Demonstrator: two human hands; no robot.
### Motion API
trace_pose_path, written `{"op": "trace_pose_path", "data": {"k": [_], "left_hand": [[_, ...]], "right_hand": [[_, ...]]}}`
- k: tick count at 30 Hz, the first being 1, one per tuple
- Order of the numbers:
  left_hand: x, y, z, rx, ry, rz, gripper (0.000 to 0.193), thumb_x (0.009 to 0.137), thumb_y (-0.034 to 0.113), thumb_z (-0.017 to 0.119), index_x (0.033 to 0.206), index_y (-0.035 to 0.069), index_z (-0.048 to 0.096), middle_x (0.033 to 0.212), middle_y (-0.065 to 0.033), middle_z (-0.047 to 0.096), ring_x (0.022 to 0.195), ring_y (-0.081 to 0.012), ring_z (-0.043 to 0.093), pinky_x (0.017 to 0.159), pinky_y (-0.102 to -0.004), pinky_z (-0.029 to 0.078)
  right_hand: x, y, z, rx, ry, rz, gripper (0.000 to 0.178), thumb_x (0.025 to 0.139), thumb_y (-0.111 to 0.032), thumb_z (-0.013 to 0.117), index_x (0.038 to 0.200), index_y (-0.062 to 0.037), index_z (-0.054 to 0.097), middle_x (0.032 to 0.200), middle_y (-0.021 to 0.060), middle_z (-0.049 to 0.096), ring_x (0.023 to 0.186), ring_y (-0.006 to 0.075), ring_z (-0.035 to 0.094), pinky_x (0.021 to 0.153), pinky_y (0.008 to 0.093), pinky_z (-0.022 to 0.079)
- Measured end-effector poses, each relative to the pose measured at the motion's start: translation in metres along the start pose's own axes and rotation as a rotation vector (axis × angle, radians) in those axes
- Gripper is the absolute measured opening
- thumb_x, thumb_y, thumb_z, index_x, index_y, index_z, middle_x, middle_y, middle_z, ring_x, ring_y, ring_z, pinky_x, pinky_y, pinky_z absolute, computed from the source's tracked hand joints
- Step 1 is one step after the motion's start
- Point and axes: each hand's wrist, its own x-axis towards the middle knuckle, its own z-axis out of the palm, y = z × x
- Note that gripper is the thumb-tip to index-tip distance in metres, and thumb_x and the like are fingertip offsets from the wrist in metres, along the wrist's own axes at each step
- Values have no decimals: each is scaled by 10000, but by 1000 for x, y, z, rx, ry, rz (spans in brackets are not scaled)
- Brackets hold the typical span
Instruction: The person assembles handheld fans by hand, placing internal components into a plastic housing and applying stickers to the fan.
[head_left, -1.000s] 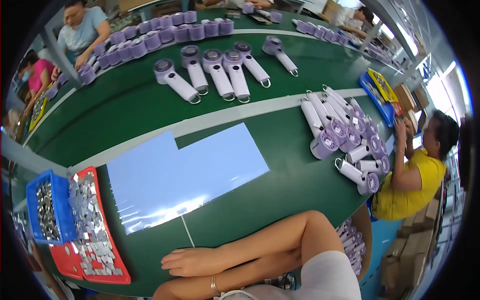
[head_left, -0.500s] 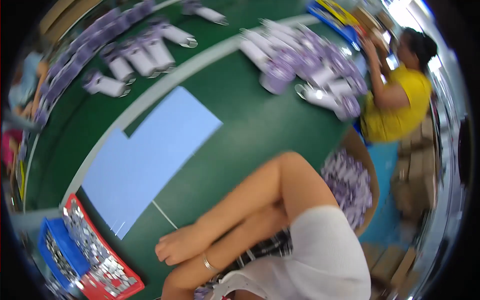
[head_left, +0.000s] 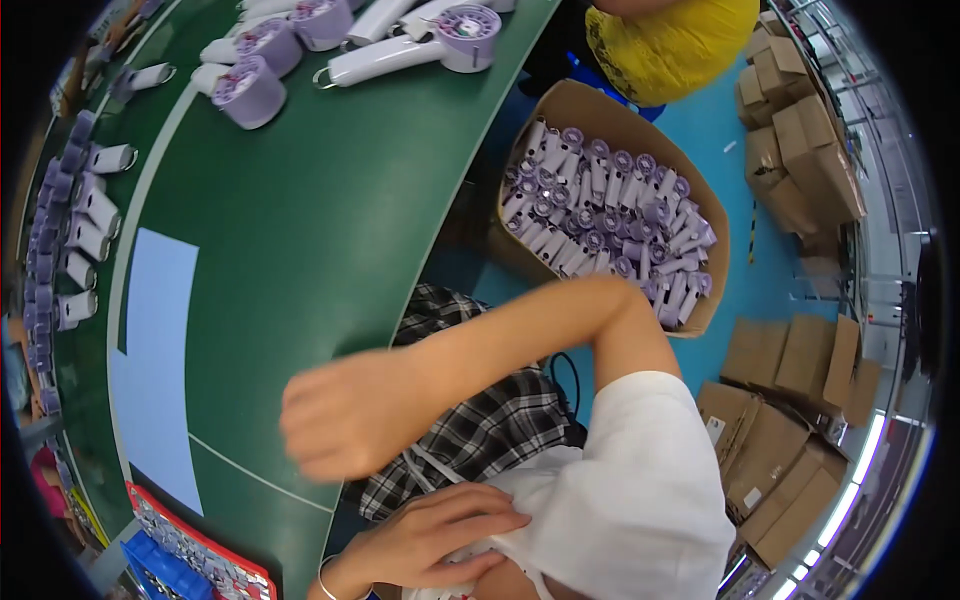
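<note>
My right hand [head_left: 350, 415] is curled like a loose fist above the near edge of the green table [head_left: 330, 190], back of the hand up and blurred. Whatever its fingers may hold is hidden. My right forearm crosses in front of me, over a black-and-white plaid cloth [head_left: 490, 425]. Lower down, my left hand [head_left: 440, 535] lies against my white top [head_left: 640, 480], fingers stretched out and holding nothing. A thin bracelet circles that wrist. Left of the right hand, a light blue sheet [head_left: 155, 400] lies flat on the table.
Purple-headed devices with white handles [head_left: 395, 60] lie at the far table end; more line the left side. A cardboard box [head_left: 720, 280] full of them stands right. Red [head_left: 200, 540] and blue bins [head_left: 160, 565] hold small metallic pieces. A person in yellow [head_left: 670, 50] is beyond; cartons [head_left: 790, 350] stand right.
My view has swung right, bringing the full box and the cartons into sight. My forearms lay close together before; now my left hand is drawn back onto my top, apart from the right.
</note>
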Motion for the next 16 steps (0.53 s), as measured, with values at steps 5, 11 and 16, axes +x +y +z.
{"op": "trace_pose_path", "data": {"k": [5, 11, 16], "left_hand": [[60, 5, -5, 109, -168, -79, 336, 755, 64, 708, 1070, -29, 637, 1161, -167, 621, 998, -326, 647, 799, -385, 557], [120, 5, -22, 99, -587, -19, 394, 848, 139, 645, 1184, -55, 574, 1272, -149, 568, 1063, -279, 648, 722, -341, 594], [147, 1, -10, 29, -988, -288, 663, 783, 214, 716, 1358, 14, 452, 1217, -127, 575, 1139, -329, 607, 841, -343, 565]], "right_hand": [[-121, -27, -69, -257, 428, 817, 109, 813, 11, 671, 917, -10, 697, 953, 123, 703, 846, 286, 663, 773, 385, 540], [-241, -66, -58, -302, 562, 1464, 81, 893, -48, 643, 941, -6, 692, 917, 118, 714, 850, 250, 692, 759, 325, 528], [-425, -87, -49, -353, 567, 2000, 152, 908, -61, 621, 1017, -31, 723, 927, 130, 741, 837, 214, 713, 789, 312, 551]]}}
